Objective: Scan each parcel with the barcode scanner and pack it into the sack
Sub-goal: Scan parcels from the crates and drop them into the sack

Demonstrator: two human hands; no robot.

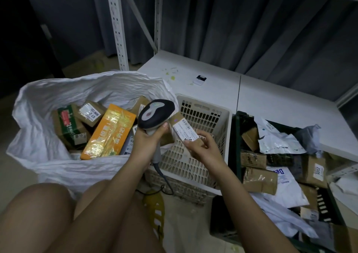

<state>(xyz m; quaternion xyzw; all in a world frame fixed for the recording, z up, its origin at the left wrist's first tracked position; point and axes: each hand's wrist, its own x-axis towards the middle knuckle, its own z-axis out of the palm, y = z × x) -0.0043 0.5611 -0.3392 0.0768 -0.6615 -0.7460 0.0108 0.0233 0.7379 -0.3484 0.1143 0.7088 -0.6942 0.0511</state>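
My left hand (145, 142) grips the handle of a grey and black barcode scanner (155, 115), whose head points right at a small brown parcel (184, 130). My right hand (203, 148) holds that parcel with its white label facing up, just beside the scanner head, above a white basket. A purple light spot shows on the parcel's top end. The white sack (46, 101) stands open at the left and holds several parcels, among them an orange box (110, 132) and a green-printed carton (67, 125).
The white plastic basket (205, 115) sits in the middle. A dark crate (236, 140) at the right holds several brown boxes and white mailer bags. Behind are a white low shelf (213, 82), shelf uprights and grey curtains. My knees fill the bottom left.
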